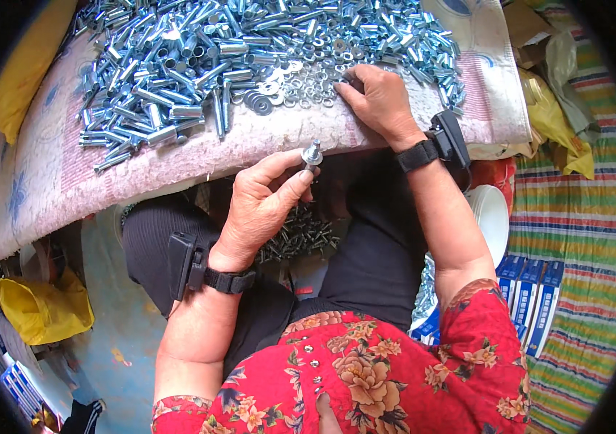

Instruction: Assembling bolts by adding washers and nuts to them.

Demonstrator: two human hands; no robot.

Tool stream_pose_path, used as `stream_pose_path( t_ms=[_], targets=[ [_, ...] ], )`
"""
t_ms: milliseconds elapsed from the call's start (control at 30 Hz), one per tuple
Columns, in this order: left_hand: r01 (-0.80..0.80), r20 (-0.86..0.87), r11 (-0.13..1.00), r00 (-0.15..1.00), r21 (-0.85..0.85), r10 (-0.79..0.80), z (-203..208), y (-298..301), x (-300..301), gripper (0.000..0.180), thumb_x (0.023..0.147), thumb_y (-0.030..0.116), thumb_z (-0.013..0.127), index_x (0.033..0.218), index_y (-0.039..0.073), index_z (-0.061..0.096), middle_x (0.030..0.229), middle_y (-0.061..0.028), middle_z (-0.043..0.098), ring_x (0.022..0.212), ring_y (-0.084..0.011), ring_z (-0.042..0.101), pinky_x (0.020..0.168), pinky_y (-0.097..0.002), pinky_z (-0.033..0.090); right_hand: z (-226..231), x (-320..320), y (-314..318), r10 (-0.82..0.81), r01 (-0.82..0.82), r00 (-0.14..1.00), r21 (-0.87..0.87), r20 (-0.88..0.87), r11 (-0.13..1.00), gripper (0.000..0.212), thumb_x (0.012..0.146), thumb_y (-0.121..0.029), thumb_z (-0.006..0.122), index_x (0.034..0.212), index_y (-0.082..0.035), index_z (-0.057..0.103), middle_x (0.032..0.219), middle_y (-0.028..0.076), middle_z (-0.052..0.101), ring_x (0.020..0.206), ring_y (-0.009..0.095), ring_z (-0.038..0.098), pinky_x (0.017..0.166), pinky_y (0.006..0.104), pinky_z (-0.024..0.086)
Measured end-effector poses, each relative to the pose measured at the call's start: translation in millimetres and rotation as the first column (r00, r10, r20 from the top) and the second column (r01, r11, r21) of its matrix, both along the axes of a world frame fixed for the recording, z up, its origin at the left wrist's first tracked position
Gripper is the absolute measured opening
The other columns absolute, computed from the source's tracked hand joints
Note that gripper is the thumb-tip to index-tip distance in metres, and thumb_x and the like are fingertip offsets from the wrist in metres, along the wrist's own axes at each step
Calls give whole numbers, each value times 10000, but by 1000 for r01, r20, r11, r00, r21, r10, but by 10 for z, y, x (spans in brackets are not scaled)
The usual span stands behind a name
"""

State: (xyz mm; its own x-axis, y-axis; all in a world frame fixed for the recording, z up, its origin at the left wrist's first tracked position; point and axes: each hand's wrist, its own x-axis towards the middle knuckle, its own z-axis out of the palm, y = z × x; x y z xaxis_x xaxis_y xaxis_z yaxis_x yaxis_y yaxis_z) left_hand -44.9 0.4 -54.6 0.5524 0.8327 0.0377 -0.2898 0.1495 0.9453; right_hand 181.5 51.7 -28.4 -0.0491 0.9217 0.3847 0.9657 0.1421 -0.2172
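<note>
Between the thumb and fingers of my left hand (258,204) stands an upright metal expansion bolt (312,153), its threaded tip up and a flat washer around it. That hand is in front of the cloth-covered table edge, above my lap. My right hand (382,103) rests at the near side of the small nuts and ring washers (309,92), thumb and forefinger drawn together; whatever they pinch is hidden. Larger flat washers (258,102) lie left of these small parts. A big heap of shiny metal sleeves and bolts (159,94) spreads over the table's far and left parts.
The table's worn cloth (123,173) curves along its near edge. Dark bolts (300,235) are piled below, between my knees. A white bucket (491,220) and blue-and-white boxes (536,300) stand at right on striped sheeting. A yellow bag (46,307) lies at lower left.
</note>
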Motion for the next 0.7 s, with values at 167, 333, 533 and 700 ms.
stream_pose_path(
  t_ms=[167, 333, 533, 700],
  targets=[
    [19, -8, 998, 1000, -55, -20, -26, 18, 6, 235, 848, 109, 573, 1060, 11, 586, 845, -38, 633, 644, -59, 541, 553, -189, 420, 75, 106, -64, -1, 1, 1000, 5, -17, 1000, 187, 755, -181, 644, 823, -11, 610, 747, 158, 621, 629, 252, 610, 563, 315, 464],
    [18, -45, 999, 999, -43, -20, -2, 4, -24, 234, 849, 125, 576, 1058, 23, 594, 820, -18, 626, 639, -53, 537, 547, -184, 416, 559, -373, -536, 228, -378, 827, -208, -514, 902, 160, 757, -84, 616, 889, 2, 594, 731, 110, 626, 622, 159, 603, 567, 288, 471],
    [48, -74, 998, 996, 26, -46, 15, 6, -26, 214, 829, 90, 599, 1027, 11, 614, 807, -17, 593, 637, -54, 533, 559, -195, 438, 491, -456, -652, 486, -542, 799, -73, -355, 837, 211, 721, -16, 604, 931, -31, 593, 815, 124, 596, 757, 278, 594, 655, 322, 470],
    [114, -59, 993, 992, 10, -113, 7, -1, -51, 207, 836, 125, 593, 1013, 24, 625, 798, -1, 604, 641, -45, 525, 561, -187, 414, 499, -418, -702, 493, -581, 760, -104, -424, 807, 241, 711, 25, 607, 945, -32, 610, 817, 103, 608, 735, 238, 603, 637, 293, 469]
  ],
)
